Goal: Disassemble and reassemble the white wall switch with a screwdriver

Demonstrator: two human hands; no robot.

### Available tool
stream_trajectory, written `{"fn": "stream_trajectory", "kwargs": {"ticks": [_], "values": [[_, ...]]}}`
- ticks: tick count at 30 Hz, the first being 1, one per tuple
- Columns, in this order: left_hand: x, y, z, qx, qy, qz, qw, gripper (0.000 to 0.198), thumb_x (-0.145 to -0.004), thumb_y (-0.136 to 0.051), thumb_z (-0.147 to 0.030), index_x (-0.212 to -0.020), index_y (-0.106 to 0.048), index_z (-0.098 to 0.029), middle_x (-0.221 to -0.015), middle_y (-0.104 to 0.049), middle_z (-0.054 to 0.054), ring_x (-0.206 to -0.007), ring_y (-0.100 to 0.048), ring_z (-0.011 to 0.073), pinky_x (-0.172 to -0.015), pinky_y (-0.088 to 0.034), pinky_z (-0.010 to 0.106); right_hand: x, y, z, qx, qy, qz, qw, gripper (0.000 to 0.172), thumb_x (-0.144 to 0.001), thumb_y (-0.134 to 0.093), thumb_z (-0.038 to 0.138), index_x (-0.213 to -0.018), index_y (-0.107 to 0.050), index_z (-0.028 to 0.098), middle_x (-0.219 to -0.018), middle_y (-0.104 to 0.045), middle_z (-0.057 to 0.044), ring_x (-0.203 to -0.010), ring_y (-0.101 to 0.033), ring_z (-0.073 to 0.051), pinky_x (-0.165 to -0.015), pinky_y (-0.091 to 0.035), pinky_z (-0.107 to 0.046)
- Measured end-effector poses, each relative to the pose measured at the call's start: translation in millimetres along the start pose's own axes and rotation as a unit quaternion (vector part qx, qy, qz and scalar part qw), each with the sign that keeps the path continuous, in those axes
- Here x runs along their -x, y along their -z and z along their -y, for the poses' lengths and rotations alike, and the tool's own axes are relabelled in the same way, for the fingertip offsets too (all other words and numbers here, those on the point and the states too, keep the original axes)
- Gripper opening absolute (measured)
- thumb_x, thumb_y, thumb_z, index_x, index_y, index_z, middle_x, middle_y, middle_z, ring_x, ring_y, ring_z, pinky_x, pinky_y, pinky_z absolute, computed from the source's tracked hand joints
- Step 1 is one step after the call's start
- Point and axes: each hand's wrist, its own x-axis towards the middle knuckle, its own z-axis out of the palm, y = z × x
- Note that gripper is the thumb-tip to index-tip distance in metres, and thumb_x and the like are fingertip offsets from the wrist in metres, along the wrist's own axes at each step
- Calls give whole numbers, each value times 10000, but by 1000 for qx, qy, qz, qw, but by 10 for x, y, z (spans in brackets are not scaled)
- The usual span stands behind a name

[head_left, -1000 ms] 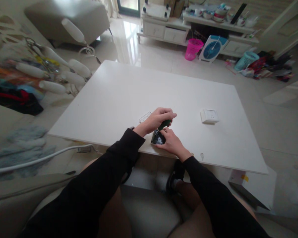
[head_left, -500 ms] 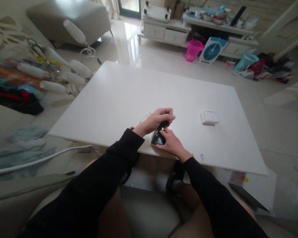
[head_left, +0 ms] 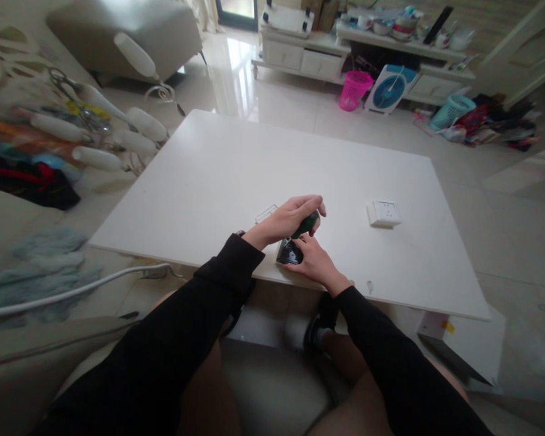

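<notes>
While the left hand (head_left: pixel 295 217) was curled around the smooth, rounded dark green handle of a screwdriver (head_left: pixel 307 224), its fingers bent well in, the thin shaft slanted down toward a black piece (head_left: pixel 289 252). Whether the tip touched it could not be told. The right hand (head_left: pixel 315 257) was partly closed, thumb and fingers spread along the side of that piece, which it steadied on the table (head_left: pixel 236 163) close to the near edge. The black piece looked like glossy plastic, hollowed and uneven inside, with a paler side.

Any marks on the face of the boxy white socket (head_left: pixel 384 213), off to the right on the table, were too small to read beyond its dark slots. A flat white frame (head_left: pixel 266 214), ribbed with bars, lay just beyond the left wrist and was partly covered by it. Near the front edge, right of the right hand, was a small pale thing (head_left: pixel 370 286), too faint to make out.

The tabletop was smooth, white and straight-edged. Below its right corner stood a pale box (head_left: pixel 470 348) with a yellow patch (head_left: pixel 447 327), any print on it blurred. Across the glossy tiled floor stood a pink basket (head_left: pixel 355 89) of pierced plastic and a blue-and-white fan (head_left: pixel 389 89).
</notes>
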Motion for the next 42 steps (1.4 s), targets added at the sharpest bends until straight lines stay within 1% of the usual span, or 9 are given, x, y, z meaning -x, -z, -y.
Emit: {"fn": "stream_trajectory", "kwargs": {"ticks": [3,9,14,20,27,30,34,38,42], "values": [[-3,-14,22,19,-3,4,1000,504,-977,-513,-655,-837,-571,-174,-586,-558,-24,-494,-505,81,-516,-419,213,-2,-2,6,2,1,-1,1000,618,-783,-819,496,-1305,-619,231,-1254,-594,-117,-1143,-556,-318,-999,-514,-481],[17,-15,28,2,-8,-44,999,411,-878,-728,-492,-740,-490,-187,-634,-539,-44,-541,-497,60,-525,-377,191,2,-3,5,-5,5,-1,1000,700,-780,-823,482,-1395,-572,261,-1246,-583,-106,-1152,-552,-311,-997,-517,-469],[10,10,0,-71,-20,-74,995,478,-849,-747,-552,-666,-524,-171,-623,-561,-19,-575,-503,70,-568,-394,206,3,3,7,-2,4,0,1000,695,-793,-817,490,-1406,-569,277,-1243,-583,-99,-1132,-554,-306,-993,-519,-462],[-7,54,-47,-112,-3,-6,994,674,-896,-550,-758,-622,-631,-148,-610,-594,28,-556,-517,87,-562,-413,227,-3,6,-9,0,8,6,1000,647,-794,-817,510,-1345,-602,247,-1264,-579,-112,-1154,-555,-310,-1010,-517,-473],[-34,8,0,32,19,-24,999,544,-958,-469,-705,-772,-542,-199,-535,-536,-25,-442,-473,97,-472,-374,230,3,4,-11,-1,2,8,1000,696,-782,-829,519,-1374,-587,244,-1282,-582,-115,-1173,-564,-316,-1024,-515,-471],[-22,6,30,62,-6,-1,998,428,-909,-628,-561,-733,-486,-198,-589,-534,-37,-489,-473,79,-496,-377,217,5,-6,-17,-1,2,3,1000,698,-789,-822,521,-1382,-582,242,-1288,-577,-119,-1178,-560,-319,-1027,-512,-477],[10,45,40,35,-10,-11,999,369,-791,-788,-388,-696,-498,-180,-639,-552,-38,-563,-501,73,-535,-372,213,5,-8,-22,2,8,8,1000,680,-787,-824,511,-1368,-586,249,-1283,-578,-110,-1183,-550,-314,-1019,-511,-467],[32,141,6,-15,-1,7,1000,321,-807,-792,-405,-718,-645,-134,-682,-613,2,-624,-528,81,-594,-393,227,8,5,-13,6,6,4,1000,615,-800,-816,497,-1324,-611,248,-1279,-575,-109,-1156,-549,-308,-1001,-513,-461],[56,228,-59,0,1,3,1000,392,-802,-802,-499,-814,-716,-117,-784,-682,49,-747,-619,126,-680,-462,251,4,14,-9,1,1,11,1000,725,-776,-842,495,-1406,-570,260,-1272,-575,-110,-1153,-549,-314,-994,-517,-460]]}}
